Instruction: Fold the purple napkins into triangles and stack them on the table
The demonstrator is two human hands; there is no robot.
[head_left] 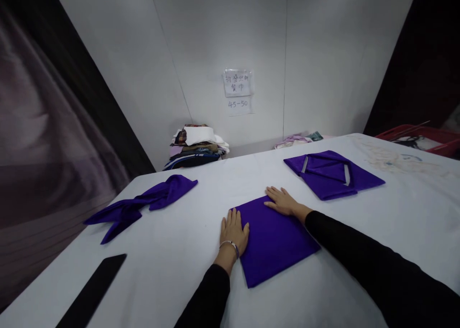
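A purple cloth (pixel 275 241) lies flat on the white table, folded into a neat square. My left hand (pixel 234 232), with a bracelet at the wrist, rests flat along the cloth's left edge with its fingers stretched forward. Over the far right corner, my right hand (pixel 282 201) lies palm down with fingers apart. Neither hand grips the fabric; both only touch it from above. Behind my right hand lies another purple cloth (pixel 327 192), partly folded, with pale strips showing. To the left is a twisted, crumpled purple cloth (pixel 163 193).
A long black flat strip (pixel 94 289) lies at the table's near left. Folded clothes (pixel 199 146) are stacked at the far edge by the wall, below a handwritten sign (pixel 237 83). Pale ties or strings (pixel 395 158) and a red basket (pixel 445 143) are at the far right.
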